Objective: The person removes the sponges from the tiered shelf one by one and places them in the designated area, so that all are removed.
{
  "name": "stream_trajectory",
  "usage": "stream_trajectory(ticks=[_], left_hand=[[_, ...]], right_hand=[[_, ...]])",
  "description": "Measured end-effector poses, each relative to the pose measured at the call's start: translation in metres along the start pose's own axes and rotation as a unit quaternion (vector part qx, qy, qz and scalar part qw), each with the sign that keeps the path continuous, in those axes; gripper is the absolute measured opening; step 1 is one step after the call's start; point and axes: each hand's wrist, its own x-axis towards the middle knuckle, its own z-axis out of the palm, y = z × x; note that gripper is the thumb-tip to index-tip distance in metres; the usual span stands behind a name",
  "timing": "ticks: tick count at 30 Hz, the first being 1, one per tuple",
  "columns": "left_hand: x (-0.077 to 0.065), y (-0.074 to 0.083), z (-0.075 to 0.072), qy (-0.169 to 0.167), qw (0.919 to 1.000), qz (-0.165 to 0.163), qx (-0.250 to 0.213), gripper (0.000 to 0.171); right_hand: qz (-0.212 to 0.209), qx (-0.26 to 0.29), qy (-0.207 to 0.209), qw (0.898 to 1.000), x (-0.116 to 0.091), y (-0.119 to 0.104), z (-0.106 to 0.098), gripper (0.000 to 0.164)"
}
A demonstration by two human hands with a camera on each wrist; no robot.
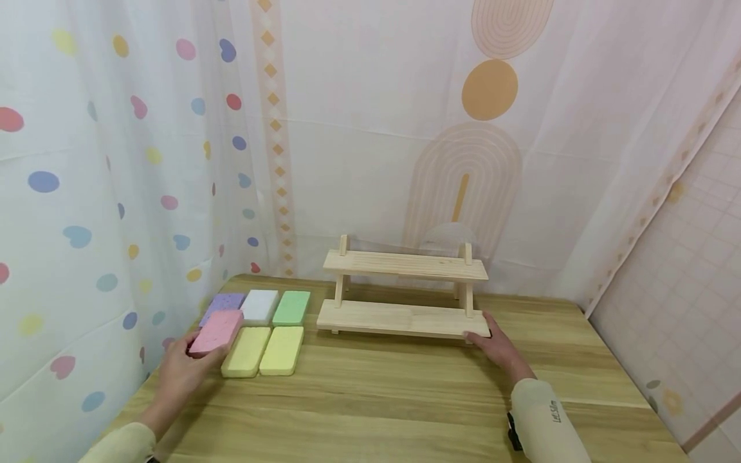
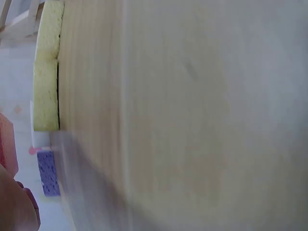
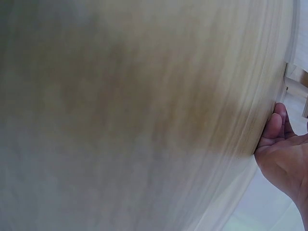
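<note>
My left hand (image 1: 184, 373) pinches a pink sponge (image 1: 217, 332) by its sides, thumb on the right and fingers on the left. The sponge is tilted and held above the table, partly covering a purple sponge (image 1: 224, 305) behind it. In the left wrist view only part of the pink sponge (image 2: 6, 147) shows at the left edge. A two-tier wooden shelf (image 1: 399, 319) stands toward the back. At the right end of its lower board my right hand (image 1: 499, 346) grips the corner, thumb in front. The right wrist view shows curled fingers (image 3: 274, 126) low by the tabletop.
Beside the pink sponge lie a white sponge (image 1: 260, 306), a green sponge (image 1: 292, 308) and two yellow sponges, the left one (image 1: 246, 352) and the right one (image 1: 282, 350). All rest flat on the wooden table (image 1: 370, 411). Patterned curtains (image 1: 370, 128) hang behind and at the left.
</note>
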Motion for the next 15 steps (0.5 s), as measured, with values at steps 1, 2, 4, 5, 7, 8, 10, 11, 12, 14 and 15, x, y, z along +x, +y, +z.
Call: stream_trajectory(ticks=[1, 2, 4, 5, 7, 8, 10, 11, 12, 14, 15], left_hand=[[0.0, -0.002, -0.001, 0.0, 1.0, -0.002, 0.0, 0.082], [0.001, -0.004, -0.002, 0.002, 1.0, -0.005, 0.005, 0.082], [0.001, -0.009, -0.004, 0.007, 0.9998, -0.01, 0.013, 0.082], [0.001, -0.01, -0.005, 0.007, 0.9998, -0.014, 0.014, 0.082], [0.001, -0.014, -0.007, 0.006, 0.9997, -0.017, 0.018, 0.084], [0.001, -0.015, -0.008, 0.004, 0.9997, -0.018, 0.018, 0.085], [0.001, -0.018, -0.009, 0.002, 0.9998, -0.013, 0.018, 0.084], [0.0, -0.02, -0.009, 0.004, 0.9997, -0.008, 0.024, 0.083], [0.0, -0.022, -0.009, 0.005, 0.9996, -0.003, 0.029, 0.081], [-0.001, -0.024, -0.009, 0.006, 0.9994, 0.0, 0.033, 0.079], [-0.002, -0.025, -0.009, 0.006, 0.9993, 0.0, 0.037, 0.078]], right_hand=[[0.0, 0.0, 0.0, 1.0, 0.0, 0.0, 0.0, 0.095], [0.0, 0.0, 0.0, 1.0, 0.0, 0.0, 0.0, 0.095], [0.0, 0.001, 0.0, 1.0, 0.0, 0.0, 0.0, 0.095], [0.001, 0.002, 0.0, 1.0, 0.0, 0.0, 0.0, 0.095], [0.001, 0.004, 0.0, 1.0, -0.001, -0.001, 0.0, 0.095], [0.0, 0.005, -0.001, 1.0, -0.001, -0.001, 0.0, 0.095], [-0.001, 0.006, -0.001, 1.0, -0.001, -0.001, 0.0, 0.095], [-0.001, 0.007, -0.001, 1.0, -0.001, -0.001, 0.0, 0.095], [-0.001, 0.007, 0.0, 1.0, -0.001, -0.001, 0.0, 0.095], [-0.003, 0.007, 0.0, 1.0, 0.0, 0.0, 0.0, 0.094], [-0.003, 0.006, 0.0, 1.0, 0.0, 0.0, 0.0, 0.094]])
